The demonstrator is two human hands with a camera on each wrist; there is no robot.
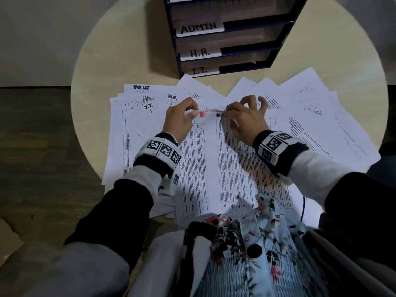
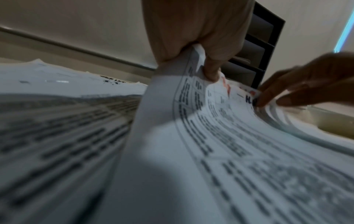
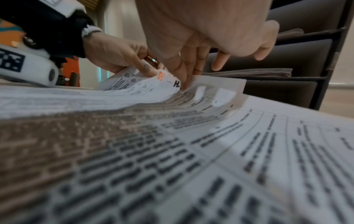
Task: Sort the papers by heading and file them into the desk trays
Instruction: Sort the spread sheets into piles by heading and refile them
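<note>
A printed sheet (image 1: 211, 151) headed "H." with a red mark (image 1: 202, 114) lies on top of the paper pile, its top edge lifted. My left hand (image 1: 192, 111) pinches that edge at the left between thumb and fingers, as the left wrist view (image 2: 193, 63) shows. My right hand (image 1: 225, 116) pinches the same edge beside the heading, its outer fingers raised. In the right wrist view the right fingertips (image 3: 184, 82) press down by the heading on the sheet (image 3: 141, 87). The dark desk trays (image 1: 276, 58) stand behind, labelled ADMIN (image 1: 199, 28), H.R. (image 1: 200, 53) and I.T. (image 1: 199, 71).
Many more sheets fan out over the round table (image 1: 102, 67): a left group (image 1: 137, 116) with handwritten I.T. and H.R. headings, a right group (image 1: 317, 112). A blue cable (image 1: 302, 209) hangs at the near right edge. My floral clothing covers the near edge.
</note>
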